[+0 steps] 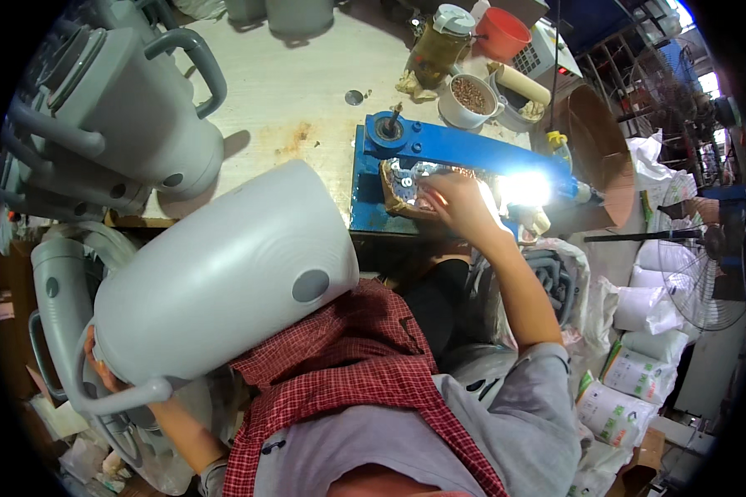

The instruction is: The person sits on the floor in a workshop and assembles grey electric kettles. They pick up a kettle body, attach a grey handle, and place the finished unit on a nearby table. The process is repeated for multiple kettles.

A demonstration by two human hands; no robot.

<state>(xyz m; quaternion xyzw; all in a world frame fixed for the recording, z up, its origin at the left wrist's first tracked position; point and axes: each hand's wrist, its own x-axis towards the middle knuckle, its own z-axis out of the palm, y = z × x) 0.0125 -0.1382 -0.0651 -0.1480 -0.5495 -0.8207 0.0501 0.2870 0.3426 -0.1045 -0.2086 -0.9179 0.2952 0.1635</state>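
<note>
One grey jug (224,273) tilts by a stained table (261,91), fan (711,243) at right.

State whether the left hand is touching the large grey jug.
Touching: the head view shows the left hand against the grey jug's lower-left end, beside its handle.

Two hands (460,201); one blue press (489,151); one jar (436,51)
</note>
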